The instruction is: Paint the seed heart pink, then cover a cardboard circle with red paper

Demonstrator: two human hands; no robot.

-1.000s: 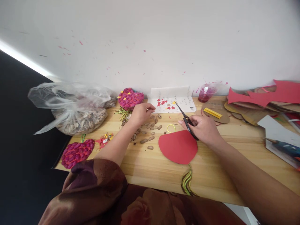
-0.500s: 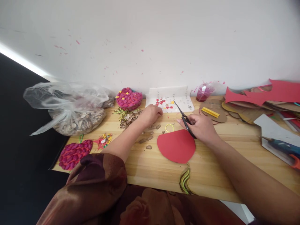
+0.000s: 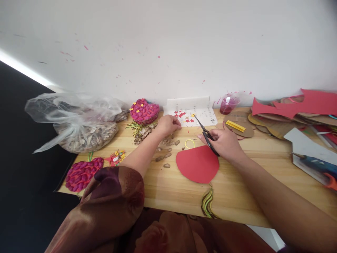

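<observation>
My right hand is closed around black scissors, whose blades point up-left toward a white sheet carrying small red and yellow stars. Just below that hand a red rounded paper shape lies flat with a yellow loop at its top edge. My left hand rests with curled fingers at the near edge of the white sheet, above several scattered brown seeds. What its fingers pinch, if anything, is hidden.
A clear plastic bag of seed shells sits at the left. Two pink seed-covered hearts lie on the wooden table. Red cut paper and cardboard pieces pile at the right, beside a glue gun and a small pink cup.
My left hand has shifted right, from over the seeds to the near edge of the star sheet. The right hand with the scissors has stayed nearly in place.
</observation>
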